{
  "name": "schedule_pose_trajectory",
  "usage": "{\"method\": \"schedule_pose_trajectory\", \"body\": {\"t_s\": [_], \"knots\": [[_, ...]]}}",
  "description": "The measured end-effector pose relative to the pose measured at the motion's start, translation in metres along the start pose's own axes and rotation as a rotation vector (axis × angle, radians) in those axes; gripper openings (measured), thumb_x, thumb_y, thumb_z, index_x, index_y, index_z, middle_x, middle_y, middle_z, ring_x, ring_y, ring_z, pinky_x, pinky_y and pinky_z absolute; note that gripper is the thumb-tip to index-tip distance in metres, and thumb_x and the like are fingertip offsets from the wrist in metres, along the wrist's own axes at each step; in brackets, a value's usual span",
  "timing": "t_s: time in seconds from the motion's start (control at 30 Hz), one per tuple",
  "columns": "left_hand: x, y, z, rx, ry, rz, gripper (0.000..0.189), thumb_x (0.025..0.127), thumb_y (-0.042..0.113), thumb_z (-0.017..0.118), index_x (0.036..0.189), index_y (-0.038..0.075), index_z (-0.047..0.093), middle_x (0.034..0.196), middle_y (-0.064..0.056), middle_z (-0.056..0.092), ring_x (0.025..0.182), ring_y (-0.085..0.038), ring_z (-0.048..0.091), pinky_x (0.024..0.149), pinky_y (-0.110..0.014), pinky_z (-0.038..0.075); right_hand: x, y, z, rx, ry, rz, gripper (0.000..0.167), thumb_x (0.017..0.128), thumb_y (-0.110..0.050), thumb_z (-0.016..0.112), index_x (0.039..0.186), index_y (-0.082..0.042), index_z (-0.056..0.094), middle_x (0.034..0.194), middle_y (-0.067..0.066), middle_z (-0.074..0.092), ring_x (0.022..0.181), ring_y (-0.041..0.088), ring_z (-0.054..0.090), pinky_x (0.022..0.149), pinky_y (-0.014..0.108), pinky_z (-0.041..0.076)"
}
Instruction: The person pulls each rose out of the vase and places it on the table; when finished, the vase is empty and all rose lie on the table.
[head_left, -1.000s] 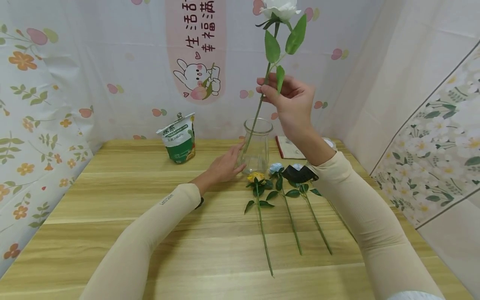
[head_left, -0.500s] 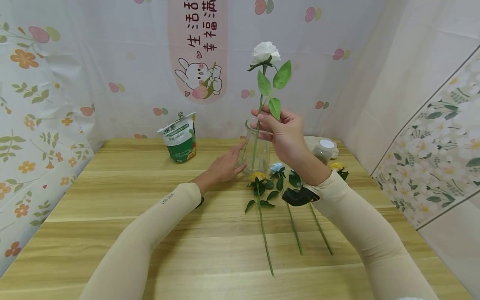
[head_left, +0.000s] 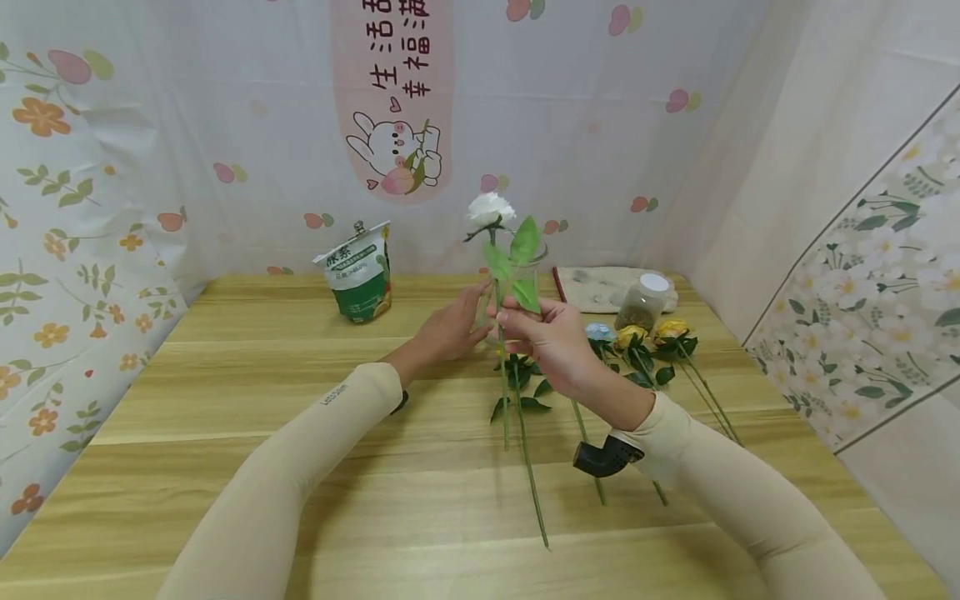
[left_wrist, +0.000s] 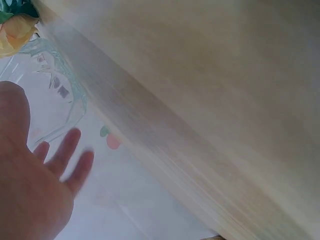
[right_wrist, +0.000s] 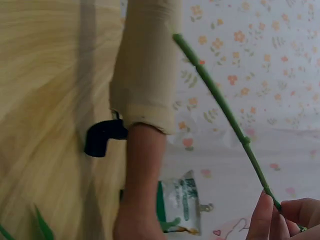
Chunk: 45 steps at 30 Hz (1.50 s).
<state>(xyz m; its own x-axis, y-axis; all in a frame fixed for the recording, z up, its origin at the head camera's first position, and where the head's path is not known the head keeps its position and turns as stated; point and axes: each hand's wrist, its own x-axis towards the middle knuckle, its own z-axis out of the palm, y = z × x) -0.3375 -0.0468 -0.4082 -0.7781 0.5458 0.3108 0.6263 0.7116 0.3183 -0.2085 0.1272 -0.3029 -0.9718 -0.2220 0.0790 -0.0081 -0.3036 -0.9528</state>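
Note:
My right hand [head_left: 551, 342] pinches the stem of a white rose [head_left: 490, 210], which stands nearly upright in front of the glass vase [head_left: 542, 275]. In the right wrist view, the green stem's [right_wrist: 220, 100] bare end hangs free of the table. My left hand [head_left: 452, 323] lies along the vase's left side, its fingers [left_wrist: 65, 152] extended and spread in the left wrist view. The vase is partly hidden by the right hand and the rose's leaves. A yellow rose [left_wrist: 17, 35] lies close by the vase, its bloom mostly covered in the head view.
Several more roses lie to the right, including a light-blue one [head_left: 600, 332] and a yellow one [head_left: 672, 328]. Behind them stand a white-lidded jar [head_left: 643, 302] and a pale cloth item [head_left: 592, 287]. A green-and-white pouch [head_left: 358, 279] stands at the back left of the wooden table [head_left: 300, 392].
The white rose and my right hand have come down from high over the vase and toward me, so the stem's lower end now overlaps the table in front. My left hand has stayed put.

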Motion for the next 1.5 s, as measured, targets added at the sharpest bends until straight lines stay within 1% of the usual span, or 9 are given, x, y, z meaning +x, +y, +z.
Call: {"method": "schedule_pose_trajectory", "body": {"t_s": [0.23,0.37,0.43,0.63,0.77,1.03,1.17,1.4,1.5], "knots": [[0.002,-0.001,0.000,0.144,0.035,-0.048,0.044,0.097,0.036,0.064,0.121,0.001,0.053,0.105,-0.013,0.061,0.086,-0.029,0.064,0.073,-0.046,0.052,-0.016,0.033,-0.005,-0.049,0.018,0.145,0.020,0.096,0.001,0.062,0.116,0.004,0.061,0.093,0.002,0.076,0.079,0.017,0.074,0.064,0.023,0.058],[0.003,-0.001,-0.002,0.165,-0.001,-0.055,0.046,0.098,0.038,0.061,0.134,0.008,0.055,0.126,-0.011,0.060,0.098,-0.030,0.065,0.078,-0.047,0.053,-0.023,0.045,-0.009,-0.060,0.043,0.201,0.026,0.095,0.000,0.063,0.120,0.008,0.058,0.096,0.006,0.076,0.078,0.015,0.074,0.065,0.023,0.058],[0.003,-0.002,-0.002,0.153,-0.010,-0.061,0.042,0.099,0.035,0.060,0.131,0.009,0.056,0.125,-0.013,0.059,0.097,-0.031,0.064,0.078,-0.047,0.053,-0.025,0.048,-0.010,-0.060,0.038,0.215,0.026,0.095,0.001,0.063,0.119,0.009,0.057,0.097,0.007,0.076,0.078,0.015,0.074,0.065,0.023,0.058],[0.002,-0.005,-0.001,0.096,-0.022,-0.093,0.045,0.098,0.034,0.061,0.136,0.012,0.051,0.118,-0.011,0.059,0.087,-0.025,0.062,0.070,-0.041,0.054,-0.028,0.058,-0.011,-0.064,0.017,0.225,0.020,0.095,0.002,0.063,0.113,0.009,0.056,0.100,0.013,0.075,0.081,0.017,0.074,0.068,0.026,0.058],[0.001,-0.005,-0.002,0.065,-0.060,-0.088,0.063,0.098,0.034,0.061,0.153,0.016,0.034,0.135,-0.009,0.056,0.084,-0.023,0.060,0.069,-0.038,0.053,-0.029,0.063,-0.012,-0.090,0.022,0.231,0.029,0.094,0.002,0.064,0.119,0.013,0.055,0.104,0.017,0.073,0.080,0.016,0.074,0.070,0.028,0.059],[-0.001,-0.005,-0.003,-0.089,-0.050,-0.129,0.072,0.100,0.027,0.059,0.159,0.024,0.019,0.150,-0.008,0.046,0.114,-0.028,0.061,0.074,-0.044,0.054,-0.034,0.069,-0.016,-0.112,0.038,0.215,0.030,0.090,0.008,0.066,0.119,0.011,0.061,0.089,0.007,0.075,0.077,0.017,0.074,0.069,0.030,0.059],[0.001,-0.006,-0.003,-0.119,-0.057,-0.094,0.077,0.098,0.029,0.062,0.158,0.022,0.015,0.154,-0.009,0.041,0.124,-0.030,0.055,0.082,-0.047,0.053,-0.036,0.071,-0.019,-0.137,0.047,0.228,0.032,0.089,0.007,0.067,0.120,0.013,0.060,0.087,0.005,0.075,0.076,0.017,0.074,0.067,0.028,0.059],[0.003,-0.009,-0.003,-0.215,-0.067,-0.068,0.100,0.085,-0.005,0.074,0.158,0.022,0.012,0.150,-0.008,0.045,0.111,-0.027,0.061,0.084,-0.047,0.052,-0.042,0.078,-0.021,-0.260,0.033,0.276,0.032,0.087,0.006,0.071,0.115,0.015,0.060,0.088,0.012,0.075,0.075,0.021,0.074,0.066,0.031,0.060],[0.003,-0.011,-0.003,-0.257,-0.070,-0.068,0.093,0.090,0.002,0.071,0.158,0.024,0.012,0.149,-0.009,0.045,0.109,-0.025,0.064,0.085,-0.047,0.053,-0.044,0.082,-0.020,-0.276,-0.001,0.305,0.031,0.086,0.006,0.071,0.114,0.015,0.060,0.092,0.016,0.074,0.077,0.024,0.074,0.066,0.031,0.060]]}}
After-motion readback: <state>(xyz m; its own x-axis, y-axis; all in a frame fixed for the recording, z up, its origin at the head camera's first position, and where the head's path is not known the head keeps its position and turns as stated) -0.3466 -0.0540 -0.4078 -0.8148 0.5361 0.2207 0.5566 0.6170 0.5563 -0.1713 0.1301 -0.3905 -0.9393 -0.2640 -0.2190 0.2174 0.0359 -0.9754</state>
